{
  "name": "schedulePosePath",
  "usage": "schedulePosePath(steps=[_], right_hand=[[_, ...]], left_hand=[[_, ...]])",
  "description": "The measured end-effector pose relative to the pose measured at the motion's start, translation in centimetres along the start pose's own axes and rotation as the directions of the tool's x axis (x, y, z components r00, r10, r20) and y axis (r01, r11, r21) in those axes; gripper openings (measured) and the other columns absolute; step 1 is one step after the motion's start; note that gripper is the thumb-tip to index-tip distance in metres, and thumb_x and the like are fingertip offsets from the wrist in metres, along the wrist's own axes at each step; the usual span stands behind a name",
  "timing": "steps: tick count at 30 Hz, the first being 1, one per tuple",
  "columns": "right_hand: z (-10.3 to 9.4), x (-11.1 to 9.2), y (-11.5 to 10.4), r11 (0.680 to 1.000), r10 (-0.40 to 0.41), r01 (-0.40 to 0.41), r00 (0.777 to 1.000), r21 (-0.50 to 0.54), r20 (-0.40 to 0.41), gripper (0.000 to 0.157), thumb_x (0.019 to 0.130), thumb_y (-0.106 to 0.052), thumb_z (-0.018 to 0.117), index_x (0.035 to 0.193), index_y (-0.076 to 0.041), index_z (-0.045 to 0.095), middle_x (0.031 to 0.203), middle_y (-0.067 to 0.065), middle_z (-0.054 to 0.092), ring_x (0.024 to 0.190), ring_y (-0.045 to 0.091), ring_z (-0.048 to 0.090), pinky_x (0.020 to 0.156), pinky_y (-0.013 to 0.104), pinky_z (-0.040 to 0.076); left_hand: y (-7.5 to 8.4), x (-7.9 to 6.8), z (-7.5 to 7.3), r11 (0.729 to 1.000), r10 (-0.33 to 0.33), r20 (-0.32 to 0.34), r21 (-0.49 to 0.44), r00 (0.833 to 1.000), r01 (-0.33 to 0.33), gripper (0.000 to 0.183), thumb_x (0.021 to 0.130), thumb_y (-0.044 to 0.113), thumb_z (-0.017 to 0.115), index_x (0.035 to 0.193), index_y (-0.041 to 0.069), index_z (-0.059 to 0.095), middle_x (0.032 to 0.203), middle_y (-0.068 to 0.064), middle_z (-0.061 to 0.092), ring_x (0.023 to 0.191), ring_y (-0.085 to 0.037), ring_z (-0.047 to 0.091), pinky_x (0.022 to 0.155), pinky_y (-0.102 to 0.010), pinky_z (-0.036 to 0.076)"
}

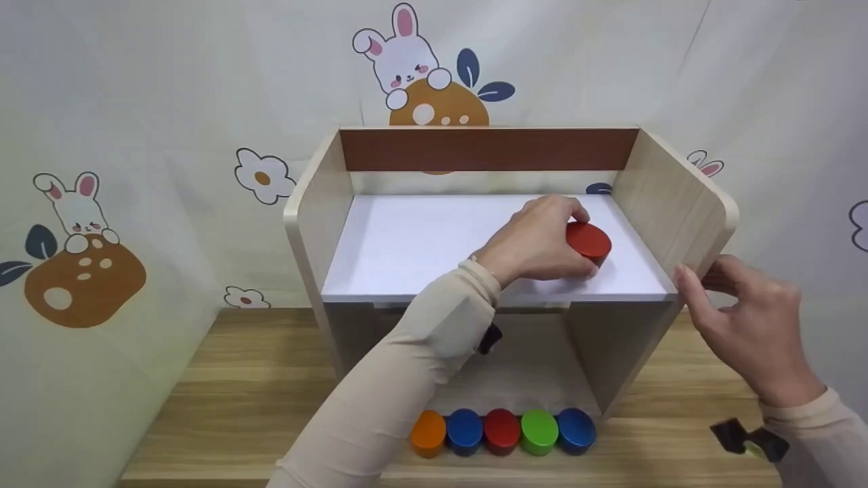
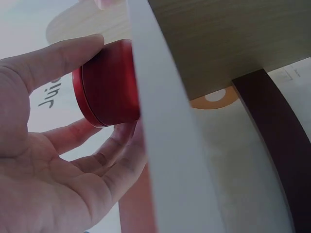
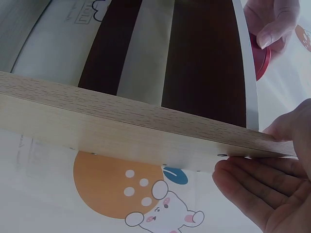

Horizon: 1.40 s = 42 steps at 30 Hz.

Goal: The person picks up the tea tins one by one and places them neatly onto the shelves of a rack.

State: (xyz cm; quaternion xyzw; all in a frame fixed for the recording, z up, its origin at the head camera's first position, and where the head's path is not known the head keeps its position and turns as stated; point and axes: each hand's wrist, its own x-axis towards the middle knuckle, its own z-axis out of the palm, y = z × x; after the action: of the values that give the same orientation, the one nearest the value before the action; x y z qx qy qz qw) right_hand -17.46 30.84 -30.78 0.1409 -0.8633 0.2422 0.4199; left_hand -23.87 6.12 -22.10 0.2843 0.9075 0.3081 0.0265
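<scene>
A small wooden shelf unit (image 1: 685, 203) with a white upper board (image 1: 407, 237) stands on the table. My left hand (image 1: 542, 237) holds a round red tin (image 1: 588, 242) between thumb and fingers, at the right part of that board. The left wrist view shows the seam of the tin's lid and its base against the board's surface. At the unit's right side panel (image 3: 146, 119), my right hand (image 1: 753, 325) grips the front edge, thumb on one face and fingers on the other.
On the table in front of the unit is a row of round tins: orange (image 1: 428, 434), blue (image 1: 464, 432), red (image 1: 502, 432), green (image 1: 540, 432) and another blue one (image 1: 576, 431). A brown back rail (image 1: 488, 149) crosses the unit's top. Rabbit-print cloth (image 1: 169, 102) hangs behind.
</scene>
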Motion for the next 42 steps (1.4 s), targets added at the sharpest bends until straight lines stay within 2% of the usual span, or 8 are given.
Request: schedulePosePath(steps=[12, 24, 32, 38, 42], right_hand=[[0.1, 0.0, 0.1, 1.0, -0.003, 0.003, 1.0, -0.009, -0.001, 0.027, 0.089, -0.009, 0.075, 0.102, 0.013, 0.069, 0.094, 0.032, 0.071, 0.075, 0.051, 0.07, 0.071, -0.003, 0.032], [0.0, 0.1, 0.1, 1.0, -0.018, 0.018, 1.0, -0.016, 0.0, 0.026, 0.089, -0.009, 0.074, 0.101, 0.013, 0.069, 0.093, 0.032, 0.071, 0.073, 0.05, 0.07, 0.07, -0.004, 0.032], [0.0, -0.1, 0.1, 1.0, -0.009, 0.009, 1.0, -0.028, 0.003, 0.027, 0.089, -0.011, 0.074, 0.102, 0.013, 0.069, 0.094, 0.032, 0.071, 0.075, 0.05, 0.07, 0.071, -0.004, 0.03], [0.1, -0.1, 0.0, 1.0, 0.002, -0.002, 1.0, -0.027, 0.01, 0.028, 0.09, -0.011, 0.074, 0.103, 0.013, 0.068, 0.095, 0.033, 0.07, 0.076, 0.051, 0.07, 0.07, -0.005, 0.029], [0.1, -0.1, 0.0, 0.999, 0.005, -0.004, 1.0, -0.034, 0.014, 0.029, 0.09, -0.012, 0.073, 0.104, 0.013, 0.068, 0.096, 0.033, 0.07, 0.076, 0.052, 0.07, 0.07, -0.005, 0.029]], left_hand=[[-0.4, 0.7, 0.1, 0.999, -0.047, 0.003, 0.005, 0.999, 0.047, 0.053, 0.083, 0.027, 0.08, 0.129, 0.01, 0.062, 0.112, 0.003, 0.06, 0.101, -0.011, 0.053, 0.081, -0.024, 0.046], [-0.4, 0.4, 0.1, 0.998, -0.055, 0.003, 0.022, 0.998, 0.055, 0.062, 0.083, 0.031, 0.081, 0.137, 0.01, 0.057, 0.118, 0.002, 0.06, 0.105, -0.011, 0.051, 0.085, -0.025, 0.046], [-0.5, -1.2, 0.0, 0.999, -0.041, -0.027, 0.034, 0.999, 0.042, 0.069, 0.084, 0.034, 0.081, 0.143, 0.012, 0.052, 0.125, 0.0, 0.059, 0.112, -0.012, 0.05, 0.09, -0.027, 0.047], [-0.7, -3.1, -0.4, 0.999, -0.032, -0.06, 0.009, 0.998, 0.033, 0.069, 0.085, 0.034, 0.081, 0.144, 0.014, 0.052, 0.129, -0.004, 0.059, 0.115, -0.015, 0.053, 0.095, -0.034, 0.05], [-0.9, -4.7, -0.7, 1.0, 0.003, -0.098, 0.005, 0.995, -0.002, 0.067, 0.085, 0.035, 0.08, 0.144, 0.014, 0.053, 0.132, -0.006, 0.058, 0.116, -0.016, 0.054, 0.1, -0.037, 0.048]])
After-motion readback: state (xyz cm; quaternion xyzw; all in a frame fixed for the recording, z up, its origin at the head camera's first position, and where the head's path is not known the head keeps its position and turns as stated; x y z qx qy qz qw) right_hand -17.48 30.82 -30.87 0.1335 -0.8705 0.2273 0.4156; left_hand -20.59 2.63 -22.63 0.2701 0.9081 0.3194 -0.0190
